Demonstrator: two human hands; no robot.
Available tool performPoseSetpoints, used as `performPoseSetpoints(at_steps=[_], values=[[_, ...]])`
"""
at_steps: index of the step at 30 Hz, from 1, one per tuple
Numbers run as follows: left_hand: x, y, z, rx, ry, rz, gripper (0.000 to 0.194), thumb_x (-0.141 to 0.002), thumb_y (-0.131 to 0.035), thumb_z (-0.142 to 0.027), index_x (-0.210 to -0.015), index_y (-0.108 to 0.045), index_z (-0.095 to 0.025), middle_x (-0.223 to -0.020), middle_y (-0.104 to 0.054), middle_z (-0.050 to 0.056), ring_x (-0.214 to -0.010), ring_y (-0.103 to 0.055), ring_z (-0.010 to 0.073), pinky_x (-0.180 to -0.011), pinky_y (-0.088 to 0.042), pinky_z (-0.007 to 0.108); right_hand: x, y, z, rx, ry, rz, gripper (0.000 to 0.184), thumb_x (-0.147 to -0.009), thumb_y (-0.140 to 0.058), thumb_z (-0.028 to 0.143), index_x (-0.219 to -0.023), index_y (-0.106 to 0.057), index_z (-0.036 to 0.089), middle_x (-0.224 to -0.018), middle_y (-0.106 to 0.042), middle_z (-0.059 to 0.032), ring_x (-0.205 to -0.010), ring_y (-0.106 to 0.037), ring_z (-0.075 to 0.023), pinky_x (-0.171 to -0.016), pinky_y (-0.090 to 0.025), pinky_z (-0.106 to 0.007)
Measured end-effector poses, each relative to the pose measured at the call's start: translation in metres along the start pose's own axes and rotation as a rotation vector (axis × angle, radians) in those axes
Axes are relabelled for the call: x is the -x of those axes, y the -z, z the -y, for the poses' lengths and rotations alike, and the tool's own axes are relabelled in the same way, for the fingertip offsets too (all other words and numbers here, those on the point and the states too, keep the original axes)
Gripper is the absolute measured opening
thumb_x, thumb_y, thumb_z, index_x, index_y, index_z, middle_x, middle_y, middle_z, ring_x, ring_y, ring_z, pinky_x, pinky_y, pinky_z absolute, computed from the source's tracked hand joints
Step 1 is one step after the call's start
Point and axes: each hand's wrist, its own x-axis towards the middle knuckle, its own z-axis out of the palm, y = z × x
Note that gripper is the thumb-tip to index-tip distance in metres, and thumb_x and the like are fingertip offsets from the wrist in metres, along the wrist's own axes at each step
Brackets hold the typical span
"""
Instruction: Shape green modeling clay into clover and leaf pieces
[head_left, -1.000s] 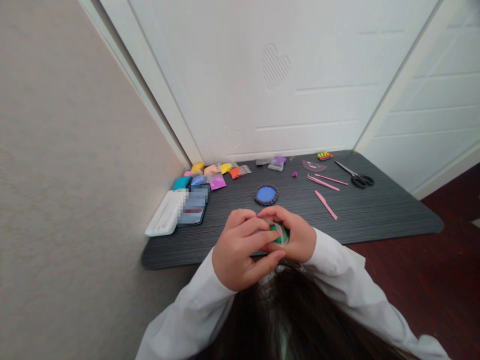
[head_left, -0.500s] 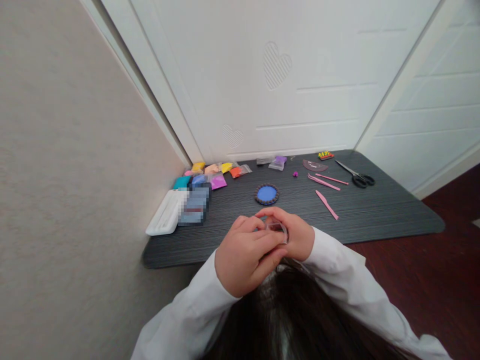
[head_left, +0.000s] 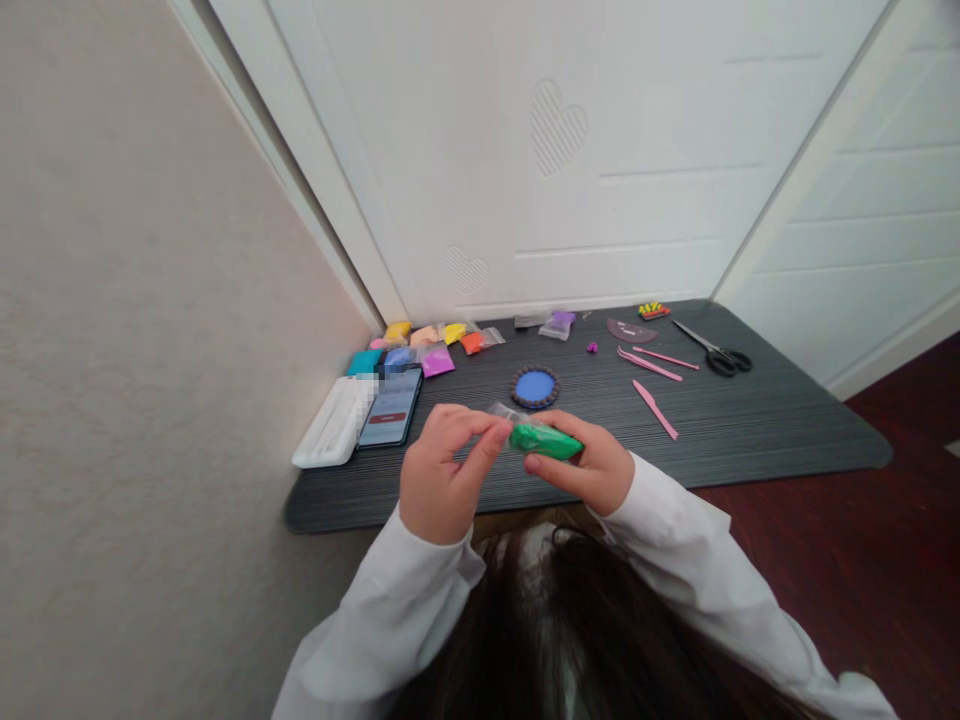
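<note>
Both hands are closed on one thing from where I stand: the left hand [head_left: 442, 478] pinches the clear end of a green packet [head_left: 549, 441] between thumb and finger, and the right hand [head_left: 601, 468] grips the packet's green body. They have it up over the near side of the tabletop [head_left: 472, 390]. Just beyond it lies a blue disc [head_left: 535, 386] with a dark beaded rim. Off to the right I see a pink knife-shaped tool [head_left: 655, 409] and black-handled scissors [head_left: 724, 361]; to the left, a phone [head_left: 391, 408] beside a white tray [head_left: 324, 440].
</note>
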Motion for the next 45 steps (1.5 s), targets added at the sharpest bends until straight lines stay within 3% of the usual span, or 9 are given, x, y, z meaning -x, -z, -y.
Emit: performPoseSetpoints(at_steps=[7, 12, 18, 22, 28, 33, 35, 39, 45], values=[[0.004, -0.008, -0.001, 0.206, 0.107, 0.008, 0.011, -0.069, -0.059, -0.018, -0.079, -0.063, -0.018, -0.078, -0.061, 0.003, -0.079, -0.054, 0.014, -0.074, -0.043, 0.028, 0.0, 0.0, 0.002, -0.054, -0.013, 0.029, 0.03, -0.072, -0.056, 0.032, -0.097, -0.053, 0.017, -0.074, -0.061, -0.0006, -0.063, -0.054, -0.011, -0.061, -0.041, -0.024], [0.006, -0.01, -0.005, 0.21, 0.084, -0.153, 0.009, -0.068, -0.06, -0.015, -0.075, -0.064, -0.019, -0.081, -0.062, 0.001, -0.08, -0.057, 0.0136, -0.077, -0.045, 0.028, 0.001, -0.003, 0.0, -0.116, 0.004, 0.037, 0.029, -0.071, -0.057, 0.035, -0.094, -0.056, 0.018, -0.079, -0.063, -0.0022, -0.067, -0.056, -0.0126, -0.062, -0.042, -0.025], [0.007, -0.014, -0.007, 0.349, 0.219, -0.222, 0.012, -0.07, -0.058, -0.017, -0.081, -0.063, -0.02, -0.076, -0.065, -0.001, -0.069, -0.059, 0.0105, -0.068, -0.047, 0.023, 0.003, -0.003, -0.006, -0.231, -0.005, 0.014, 0.033, -0.081, -0.04, 0.042, -0.097, -0.052, 0.016, -0.073, -0.063, -0.0039, -0.061, -0.059, -0.0128, -0.054, -0.042, -0.025], [0.007, -0.013, -0.012, 0.34, 0.246, -0.166, 0.01, -0.074, -0.054, -0.019, -0.081, -0.06, -0.018, -0.066, -0.062, -0.002, -0.059, -0.056, 0.0082, -0.06, -0.046, 0.02, 0.003, -0.003, -0.004, -0.148, 0.003, -0.004, 0.035, -0.082, -0.036, 0.044, -0.085, -0.056, 0.015, -0.064, -0.062, -0.0031, -0.057, -0.056, -0.0115, -0.055, -0.041, -0.025], [0.006, -0.01, -0.013, 0.316, 0.274, -0.058, 0.01, -0.076, -0.051, -0.022, -0.085, -0.053, -0.018, -0.077, -0.061, 0.001, -0.067, -0.056, 0.0101, -0.064, -0.044, 0.022, 0.002, -0.005, -0.008, -0.179, -0.021, -0.01, 0.038, -0.08, -0.037, 0.047, -0.08, -0.056, 0.014, -0.06, -0.06, -0.0026, -0.054, -0.055, -0.0109, -0.054, -0.039, -0.025], [-0.001, -0.003, -0.004, 0.326, 0.278, -0.189, 0.026, -0.07, -0.058, -0.024, -0.094, -0.052, -0.018, -0.087, -0.056, 0.003, -0.073, -0.053, 0.0109, -0.066, -0.043, 0.023, 0.0, -0.005, -0.014, -0.27, -0.03, -0.047, 0.036, -0.082, -0.037, 0.044, -0.08, -0.055, 0.013, -0.064, -0.061, -0.0031, -0.054, -0.054, -0.0101, -0.055, -0.04, -0.025], [-0.004, 0.0, -0.001, 0.345, 0.293, -0.139, 0.03, -0.07, -0.057, -0.025, -0.099, -0.053, -0.018, -0.09, -0.056, 0.003, -0.077, -0.052, 0.0108, -0.068, -0.042, 0.022, 0.0, -0.003, -0.015, -0.247, -0.037, -0.029, 0.035, -0.081, -0.038, 0.044, -0.081, -0.056, 0.013, -0.067, -0.062, -0.0039, -0.057, -0.054, -0.0106, -0.056, -0.04, -0.025], [-0.006, 0.003, 0.003, 0.41, 0.388, 0.04, 0.016, -0.071, -0.056, -0.028, -0.082, -0.061, -0.017, -0.078, -0.061, 0.001, -0.07, -0.052, 0.0104, -0.063, -0.041, 0.021, 0.001, -0.001, -0.014, -0.198, -0.042, 0.025, 0.035, -0.08, -0.04, 0.044, -0.082, -0.057, 0.014, -0.069, -0.063, -0.004, -0.062, -0.056, -0.0118, -0.06, -0.043, -0.026], [-0.005, 0.0, 0.004, 0.381, 0.419, 0.014, 0.01, -0.069, -0.059, -0.027, -0.07, -0.061, -0.017, -0.065, -0.058, -0.002, -0.061, -0.05, 0.0088, -0.058, -0.039, 0.02, 0.001, -0.002, -0.014, -0.17, -0.043, 0.052, 0.035, -0.079, -0.041, 0.045, -0.082, -0.057, 0.014, -0.069, -0.063, -0.0037, -0.062, -0.056, -0.012, -0.06, -0.044, -0.026]])
